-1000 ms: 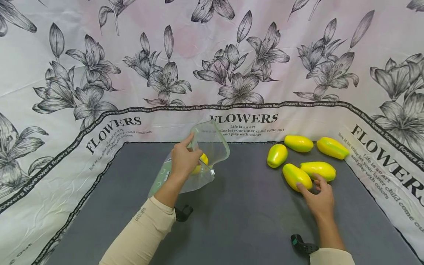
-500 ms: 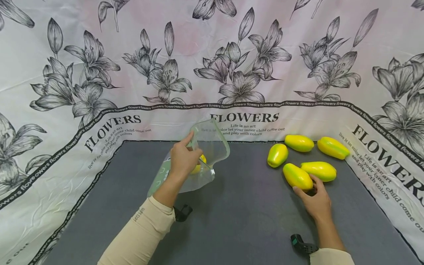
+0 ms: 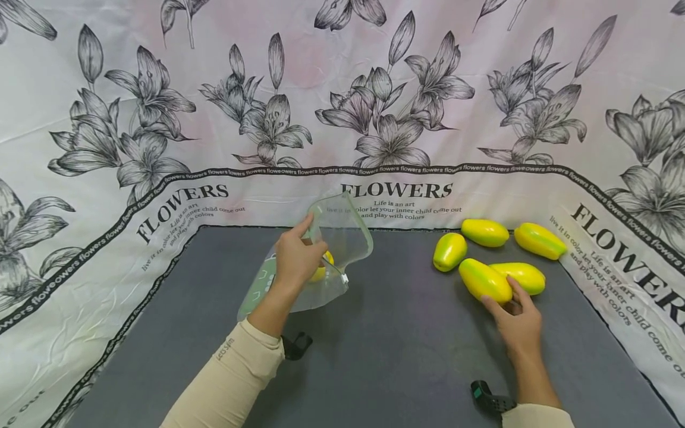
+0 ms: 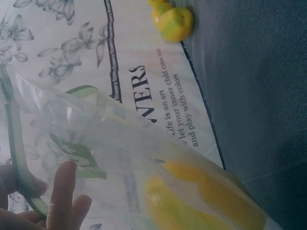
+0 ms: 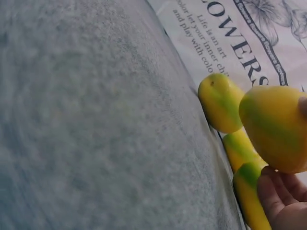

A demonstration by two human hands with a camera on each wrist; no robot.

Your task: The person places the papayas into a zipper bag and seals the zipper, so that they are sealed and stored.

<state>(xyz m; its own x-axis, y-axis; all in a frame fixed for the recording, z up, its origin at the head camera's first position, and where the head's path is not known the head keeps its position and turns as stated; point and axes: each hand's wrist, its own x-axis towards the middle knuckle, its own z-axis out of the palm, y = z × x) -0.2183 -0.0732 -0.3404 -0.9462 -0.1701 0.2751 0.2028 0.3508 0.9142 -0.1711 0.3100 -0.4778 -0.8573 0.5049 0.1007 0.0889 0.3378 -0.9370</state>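
My left hand (image 3: 295,261) pinches the rim of a clear zip bag (image 3: 350,235) with green edging and a white slider, its mouth held apart. Inside it, yellow-green papayas (image 4: 192,201) show through the plastic in the left wrist view. At the right, my right hand (image 3: 520,324) grips a papaya (image 3: 483,279) by its near end, thumb on one side and fingers on the other. The held papaya overlaps another papaya (image 3: 521,278) just behind it. In the right wrist view, the held papaya (image 5: 276,129) fills the right side, partly cut off by the frame.
Several more papayas, among them one at the left (image 3: 449,252), one at the back (image 3: 484,232) and one at the far right (image 3: 540,241), lie on the grey table (image 3: 396,345). A floral-printed cloth (image 3: 299,137) rises along its back and sides.
My right hand has closed around the front papaya and raised it slightly, tilting it over the one behind. The left hand and the bag have stayed almost still.
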